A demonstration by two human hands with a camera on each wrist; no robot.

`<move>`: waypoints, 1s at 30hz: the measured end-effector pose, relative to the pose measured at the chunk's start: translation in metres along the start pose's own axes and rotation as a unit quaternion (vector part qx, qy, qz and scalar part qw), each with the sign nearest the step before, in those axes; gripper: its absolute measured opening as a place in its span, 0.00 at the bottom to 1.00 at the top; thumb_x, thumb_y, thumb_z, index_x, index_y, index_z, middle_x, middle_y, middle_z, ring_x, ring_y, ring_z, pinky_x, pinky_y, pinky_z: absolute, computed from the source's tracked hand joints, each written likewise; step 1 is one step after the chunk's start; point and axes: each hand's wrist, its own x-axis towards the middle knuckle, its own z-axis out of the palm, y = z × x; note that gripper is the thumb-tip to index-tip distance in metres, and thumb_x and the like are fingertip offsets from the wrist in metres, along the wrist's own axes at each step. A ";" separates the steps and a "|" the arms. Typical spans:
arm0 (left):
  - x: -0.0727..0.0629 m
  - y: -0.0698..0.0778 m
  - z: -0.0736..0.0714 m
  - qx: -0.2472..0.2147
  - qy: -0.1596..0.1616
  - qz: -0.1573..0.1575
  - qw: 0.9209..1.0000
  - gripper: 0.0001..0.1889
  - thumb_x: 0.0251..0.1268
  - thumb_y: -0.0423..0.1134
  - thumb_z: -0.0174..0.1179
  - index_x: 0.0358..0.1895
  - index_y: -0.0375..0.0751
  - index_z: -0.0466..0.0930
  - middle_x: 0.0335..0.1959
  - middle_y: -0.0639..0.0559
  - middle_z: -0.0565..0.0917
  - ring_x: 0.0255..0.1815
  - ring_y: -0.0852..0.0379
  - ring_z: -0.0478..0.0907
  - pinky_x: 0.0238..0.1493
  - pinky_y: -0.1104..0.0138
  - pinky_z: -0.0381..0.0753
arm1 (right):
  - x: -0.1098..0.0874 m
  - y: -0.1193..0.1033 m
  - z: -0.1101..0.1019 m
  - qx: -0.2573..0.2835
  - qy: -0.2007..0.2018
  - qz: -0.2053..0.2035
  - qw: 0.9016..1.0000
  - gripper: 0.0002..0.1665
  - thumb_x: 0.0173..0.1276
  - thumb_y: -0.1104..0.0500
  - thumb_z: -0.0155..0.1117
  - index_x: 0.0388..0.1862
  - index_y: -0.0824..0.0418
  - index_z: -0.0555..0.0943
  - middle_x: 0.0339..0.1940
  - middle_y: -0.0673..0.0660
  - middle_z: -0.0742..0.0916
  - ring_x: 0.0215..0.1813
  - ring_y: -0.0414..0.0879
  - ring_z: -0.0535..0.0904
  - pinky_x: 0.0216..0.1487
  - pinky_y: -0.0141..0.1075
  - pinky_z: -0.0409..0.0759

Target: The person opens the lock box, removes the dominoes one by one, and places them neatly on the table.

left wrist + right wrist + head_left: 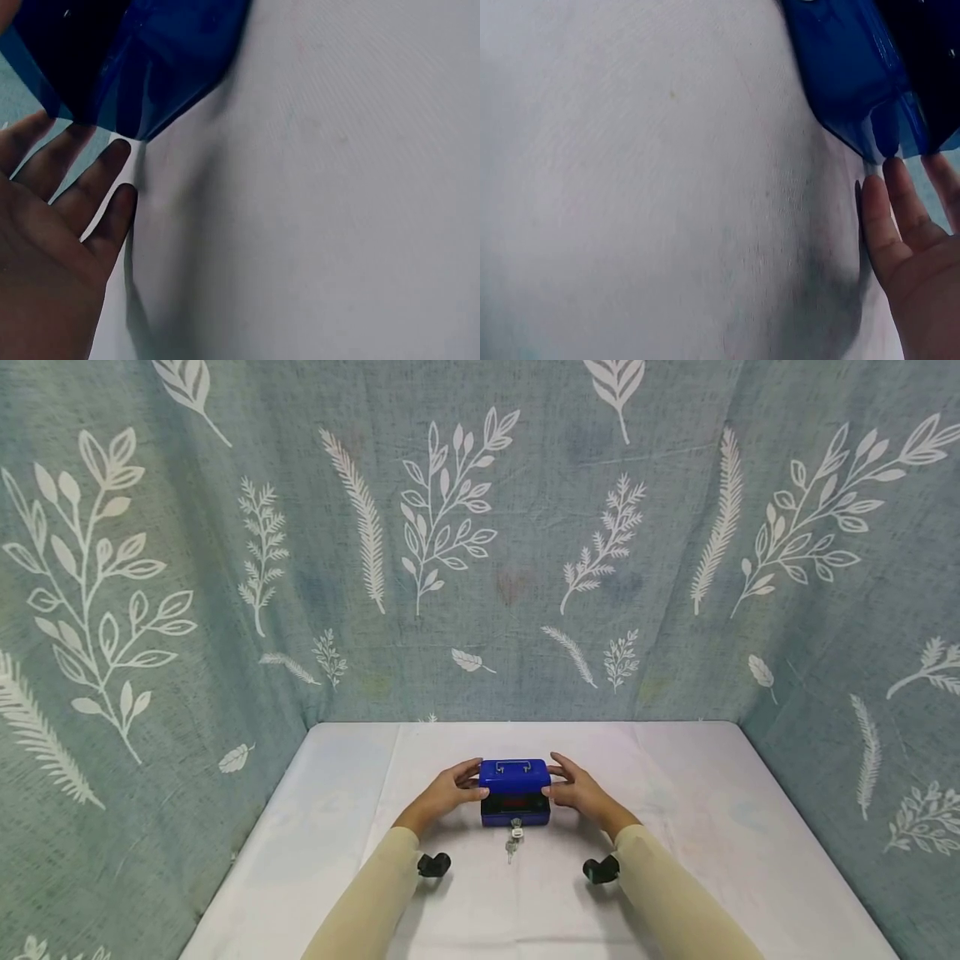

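A small blue metal cash box (pixel 515 819) stands upright on the white-covered table. Its blue lid (pixel 514 777), with a folding metal handle on top, is partly raised, and the front gap shows a dark inside with something red. Keys (pixel 512 845) on a ring hang from the front lock onto the cloth. At the box's left end, my left hand (pixel 441 795) has its thumb at the lid's front corner, and its fingers (pixel 79 187) reach fairly straight along the end. My right hand (pixel 581 791) mirrors this at the right end, fingers (pixel 907 202) extended, thumb at the other front corner.
The white tablecloth (pixel 360 777) spreads around the box on every side. A green-grey curtain (pixel 517 568) with white leaf prints encloses the table at the back and both sides. Dark wrist-camera mounts (pixel 433 865) stick out inward from both sleeves (pixel 375 893).
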 end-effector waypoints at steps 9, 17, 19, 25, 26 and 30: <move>0.007 0.004 0.005 0.053 0.060 -0.003 0.997 0.37 0.67 0.58 0.58 0.72 0.39 0.64 0.63 0.41 0.75 0.63 0.46 0.72 0.65 0.51 0.66 | 0.005 -0.001 0.007 0.036 0.013 0.003 0.999 0.43 0.71 0.45 0.59 0.77 0.61 0.56 0.74 0.67 0.63 0.70 0.62 0.65 0.63 0.56 0.69; 0.014 0.009 0.012 0.039 0.087 -0.029 0.995 0.40 0.69 0.65 0.49 0.71 0.35 0.65 0.59 0.39 0.78 0.56 0.45 0.78 0.63 0.50 0.69 | 0.010 0.002 0.012 0.011 0.056 0.022 0.998 0.43 0.68 0.47 0.65 0.76 0.57 0.60 0.73 0.62 0.68 0.70 0.60 0.66 0.63 0.54 0.70; 0.016 0.009 0.013 0.029 0.090 -0.026 0.995 0.40 0.71 0.65 0.46 0.70 0.33 0.65 0.59 0.38 0.78 0.57 0.44 0.77 0.62 0.50 0.71 | 0.012 0.004 0.012 -0.003 0.061 0.011 0.998 0.44 0.64 0.59 0.69 0.76 0.57 0.61 0.72 0.62 0.69 0.68 0.61 0.68 0.62 0.55 0.70; 0.016 0.008 0.018 0.005 0.095 -0.019 0.995 0.38 0.77 0.61 0.34 0.66 0.27 0.69 0.58 0.35 0.78 0.60 0.40 0.75 0.62 0.49 0.70 | 0.017 0.013 0.013 -0.042 0.058 -0.013 0.997 0.54 0.52 0.77 0.68 0.77 0.57 0.59 0.71 0.63 0.70 0.65 0.63 0.71 0.64 0.56 0.67; 0.016 0.008 0.019 0.000 0.095 -0.019 0.995 0.37 0.78 0.60 0.33 0.66 0.27 0.69 0.58 0.35 0.78 0.61 0.40 0.74 0.63 0.49 0.69 | 0.018 0.014 0.013 -0.041 0.057 -0.014 0.997 0.54 0.52 0.78 0.67 0.77 0.57 0.59 0.71 0.63 0.70 0.66 0.63 0.71 0.64 0.56 0.67; 0.014 0.007 0.022 -0.003 0.103 -0.020 0.994 0.31 0.79 0.53 0.38 0.70 0.30 0.64 0.67 0.36 0.70 0.69 0.39 0.64 0.68 0.48 0.61 | 0.019 0.013 0.013 -0.039 0.063 -0.010 0.997 0.54 0.53 0.77 0.67 0.78 0.55 0.59 0.72 0.62 0.70 0.66 0.62 0.70 0.66 0.57 0.65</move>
